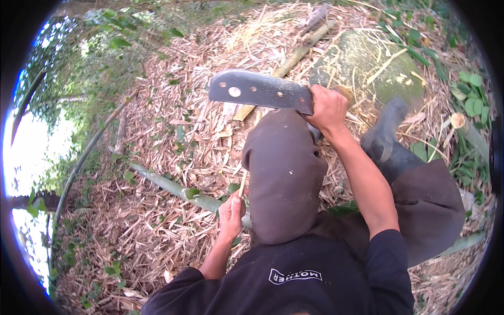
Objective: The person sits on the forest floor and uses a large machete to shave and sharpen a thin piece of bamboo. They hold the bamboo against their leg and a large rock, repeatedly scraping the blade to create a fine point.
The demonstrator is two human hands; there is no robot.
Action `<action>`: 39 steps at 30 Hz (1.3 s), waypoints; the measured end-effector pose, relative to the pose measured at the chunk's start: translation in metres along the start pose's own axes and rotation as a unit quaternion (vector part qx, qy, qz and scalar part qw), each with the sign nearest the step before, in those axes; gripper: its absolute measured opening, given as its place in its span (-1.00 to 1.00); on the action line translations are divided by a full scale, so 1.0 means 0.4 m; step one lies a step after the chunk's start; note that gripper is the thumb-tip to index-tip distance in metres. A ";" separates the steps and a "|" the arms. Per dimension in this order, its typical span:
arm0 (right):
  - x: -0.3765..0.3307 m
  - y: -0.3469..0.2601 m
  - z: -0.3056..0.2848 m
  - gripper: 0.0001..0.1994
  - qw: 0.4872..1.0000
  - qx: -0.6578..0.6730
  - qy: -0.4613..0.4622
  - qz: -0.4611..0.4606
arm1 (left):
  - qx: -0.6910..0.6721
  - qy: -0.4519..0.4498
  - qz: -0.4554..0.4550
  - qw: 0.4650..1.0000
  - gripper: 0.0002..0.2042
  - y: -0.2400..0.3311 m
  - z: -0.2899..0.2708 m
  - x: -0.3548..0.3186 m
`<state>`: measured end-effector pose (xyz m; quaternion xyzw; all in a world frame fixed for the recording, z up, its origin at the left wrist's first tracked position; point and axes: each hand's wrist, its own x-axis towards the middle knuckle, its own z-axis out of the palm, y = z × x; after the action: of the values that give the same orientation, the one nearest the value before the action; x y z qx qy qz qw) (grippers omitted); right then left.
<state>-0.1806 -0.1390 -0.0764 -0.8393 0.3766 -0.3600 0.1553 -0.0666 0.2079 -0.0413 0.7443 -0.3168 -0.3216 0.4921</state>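
Observation:
My right hand (329, 109) is closed round the handle of a machete. Its broad dark machete blade (262, 90), pierced by several holes, points left above my bent knee. Beside that knee, on its left, my left hand (231, 214) grips a thin pale stick (243, 183) that stands up out of the fist; its lower part is hidden. Behind the left hand lies a green bamboo pole (173, 186), running under or behind my leg. A mossy stone (367, 65) with pale shavings on it lies beyond the right hand.
Dry leaves and shavings (189, 94) cover the ground. Another bamboo piece (302, 55) lies near the stone, and a cut bamboo end (458, 121) sticks out at the right. A long curved stem (86, 155) rises at the left. My right boot (386, 134) rests by the stone.

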 end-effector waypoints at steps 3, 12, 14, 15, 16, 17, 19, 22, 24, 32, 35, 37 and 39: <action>0.013 -0.011 -0.012 -0.46 1.000 0.012 0.009 -0.007 | -0.010 0.043 -0.012 0.999 -0.63 0.048 0.044 0.072; 0.034 -0.005 -0.001 -0.63 0.991 0.042 0.114 -0.050 | -0.135 0.052 0.104 0.984 -0.67 0.247 0.132 0.434; 0.031 0.008 0.000 -0.63 0.992 0.057 0.096 -0.057 | -0.195 0.084 0.045 0.976 -0.61 0.260 0.167 0.462; 0.029 0.013 0.001 -0.63 0.992 0.066 0.085 -0.060 | -0.185 0.070 0.048 0.979 -0.59 0.255 0.170 0.472; 0.029 0.019 0.002 -0.61 0.994 0.071 0.061 -0.058 | -0.174 0.057 0.050 0.982 -0.57 0.245 0.168 0.484; 0.028 0.023 0.005 -0.56 0.993 0.076 0.065 -0.067 | -0.163 0.046 0.051 0.984 -0.55 0.234 0.165 0.489; 0.028 0.032 0.013 -0.45 0.990 0.088 0.072 -0.086 | -0.200 0.030 0.043 0.978 -0.52 0.213 0.167 0.503; 0.029 0.030 0.013 -0.41 0.994 0.081 0.034 -0.072 | -0.026 0.019 0.154 0.988 -0.50 0.175 0.149 0.534; 0.037 0.020 0.014 -0.41 0.993 0.081 0.031 -0.077 | 0.115 0.033 0.244 0.962 -0.51 0.161 0.133 0.556; 0.032 0.033 0.007 -0.48 0.995 0.065 0.037 -0.068 | 0.074 0.032 0.190 0.979 -0.66 0.206 0.135 0.495; 0.027 0.041 -0.005 -0.49 0.996 0.056 0.029 -0.064 | 0.115 0.011 0.162 0.980 -0.70 0.209 0.120 0.428; 0.028 0.037 0.006 -0.50 0.997 0.050 0.013 -0.055 | 0.134 0.021 0.205 0.969 -0.67 0.127 0.073 0.385; 0.028 0.032 0.004 -0.50 0.997 0.044 0.025 -0.062 | 0.120 0.020 0.219 0.968 -0.66 0.079 0.053 0.321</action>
<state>-0.1810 -0.1557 -0.0790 -0.8441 0.3114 -0.4057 0.1607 -0.0121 0.0857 -0.0398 0.7165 -0.4985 -0.1512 0.4640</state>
